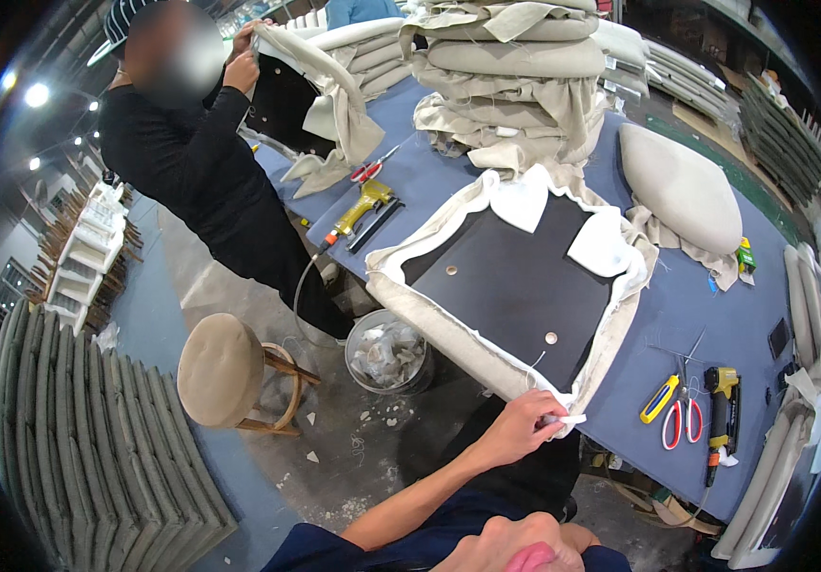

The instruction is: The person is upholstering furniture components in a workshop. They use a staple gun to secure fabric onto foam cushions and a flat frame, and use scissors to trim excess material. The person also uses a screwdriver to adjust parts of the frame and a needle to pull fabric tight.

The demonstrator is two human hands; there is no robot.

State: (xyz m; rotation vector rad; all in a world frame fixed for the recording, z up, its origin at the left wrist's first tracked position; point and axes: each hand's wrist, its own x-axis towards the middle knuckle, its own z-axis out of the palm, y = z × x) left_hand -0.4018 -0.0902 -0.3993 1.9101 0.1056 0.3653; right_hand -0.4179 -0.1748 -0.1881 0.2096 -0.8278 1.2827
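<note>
An upholstered chair seat (506,276) lies upside down on the blue-grey table, its dark board facing up. Beige fabric (458,343) and white padding (519,202) are turned up round its rim. At the near corner my left hand (527,425) is closed, pinching the fabric edge with a bit of white padding showing by its fingertips. My right hand does not show. To the right of the seat lie red-and-white-handled scissors (684,419), a yellow-handled pointed tool (660,398) and a staple gun (721,415).
Another person (210,143) handles a similar seat at far left. Near them lie a second staple gun (363,212) and red scissors (368,172). Covered cushions (515,57) are piled at the back. A waste bucket (389,353) and stool (224,372) stand left of the table.
</note>
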